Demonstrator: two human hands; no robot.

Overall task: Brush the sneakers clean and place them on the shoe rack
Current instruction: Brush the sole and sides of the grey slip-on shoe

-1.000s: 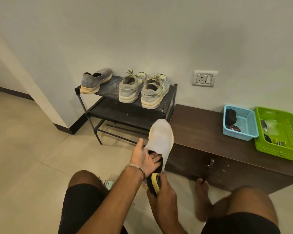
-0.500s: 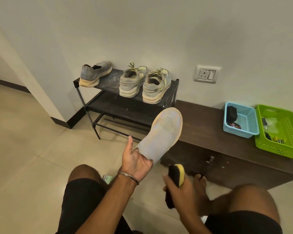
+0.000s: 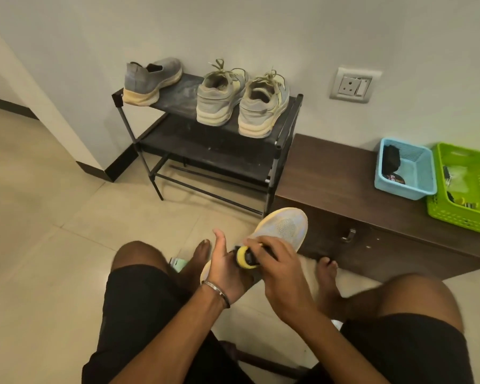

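A grey sneaker (image 3: 284, 231) is held sole-up at the lower centre of the frame, between the person's knees, its toe pointing toward the upper right. It is supported from below and at the heel by the left hand (image 3: 223, 268), whose thumb is raised and whose fingers are hidden under the shoe. A black and yellow brush (image 3: 247, 257) is gripped by the right hand (image 3: 279, 275), its fingers curled over the top, and is laid against the sole near the heel.

In the upper centre, a black shoe rack (image 3: 284, 128) is set against the wall. On its top shelf a matching grey sneaker (image 3: 150, 80) is placed at the left end, and a pair of laced sneakers (image 3: 243, 99) is set side by side at the right end, heels toward the camera.

Just right of the rack, a dark wooden table (image 3: 336, 173) carries a blue basket (image 3: 406, 169) and, touching it on the right, a green basket (image 3: 467, 189).
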